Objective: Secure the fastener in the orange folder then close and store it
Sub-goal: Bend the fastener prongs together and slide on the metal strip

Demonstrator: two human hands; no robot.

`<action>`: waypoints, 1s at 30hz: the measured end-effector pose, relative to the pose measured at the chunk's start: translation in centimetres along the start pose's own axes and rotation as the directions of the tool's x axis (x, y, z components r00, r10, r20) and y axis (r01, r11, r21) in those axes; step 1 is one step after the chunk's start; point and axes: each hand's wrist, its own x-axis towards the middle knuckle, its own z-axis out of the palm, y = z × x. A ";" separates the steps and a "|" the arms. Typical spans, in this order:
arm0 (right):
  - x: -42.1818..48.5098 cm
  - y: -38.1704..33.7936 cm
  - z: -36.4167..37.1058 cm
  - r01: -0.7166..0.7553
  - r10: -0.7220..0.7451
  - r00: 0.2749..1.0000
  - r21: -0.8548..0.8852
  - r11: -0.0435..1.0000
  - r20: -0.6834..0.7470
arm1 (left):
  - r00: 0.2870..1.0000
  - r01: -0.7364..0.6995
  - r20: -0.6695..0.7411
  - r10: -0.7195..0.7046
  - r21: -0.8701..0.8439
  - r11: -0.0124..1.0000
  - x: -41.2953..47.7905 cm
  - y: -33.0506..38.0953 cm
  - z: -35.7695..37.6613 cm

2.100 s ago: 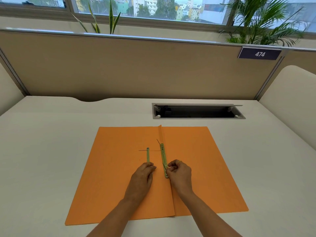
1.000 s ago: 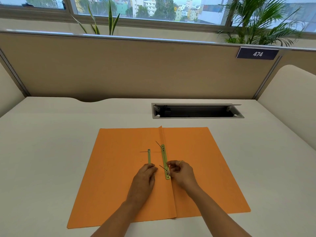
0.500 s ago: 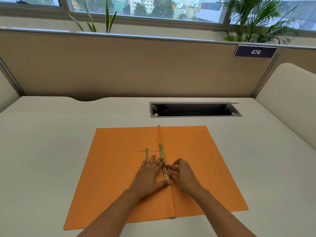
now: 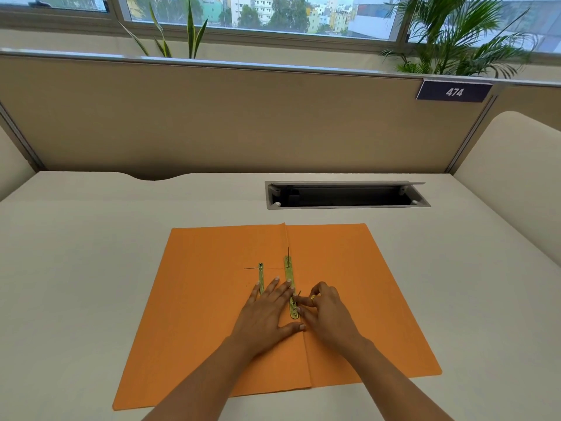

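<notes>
While the folder [image 4: 212, 314] lies open and flat on the counter [image 4: 76, 253], both hands work at its middle crease, where the green fastener bar [image 4: 290, 281] runs along the fold. The left hand [image 4: 268, 311] is spread flat, fingers apart, pressing on the left leaf and on the bar's middle, most likely to keep the strip from shifting. The right hand [image 4: 324, 305] has thumb and forefinger pinched together at the bar's near end, on a thin metal prong [image 4: 298, 294] that sticks up there; this looks like bending the prong down to lock the fastener. A second prong [image 4: 288, 251] stands at the bar's far end, not yet folded. A shorter green strip [image 4: 260, 278] lies just left of the bar, partly under the left fingers, with a thin wire pointing left from its top.

Beyond the folder a cable slot [image 4: 346, 196] sits open in the counter, well apart. A partition [image 4: 212, 117] with a plate reading 474 [image 4: 453, 92] backs the counter, plants [image 4: 455, 34] behind it. Nothing stands in the way of closing the folder, save the loose strip and the upright prong.
</notes>
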 end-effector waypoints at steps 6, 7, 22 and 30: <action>-0.3 -0.1 0.2 -0.007 0.007 1.000 0.026 1.000 -0.003 | 1.000 0.002 0.004 -0.002 -0.005 1.000 -0.1 0.2 -0.1; -0.3 -0.2 0.2 -0.010 0.011 1.000 0.049 0.999 -0.011 | 1.000 0.004 0.008 -0.004 -0.008 1.000 -0.1 0.2 -0.1; -0.2 -0.5 0.0 0.026 0.018 0.982 0.226 0.974 -0.188 | 0.995 -0.008 0.104 0.003 0.043 0.999 -0.4 0.4 -0.9; -1.7 0.3 0.1 0.180 -0.148 0.969 0.154 0.972 -0.197 | 0.992 -0.012 0.124 0.006 0.049 0.999 -0.4 0.4 -0.9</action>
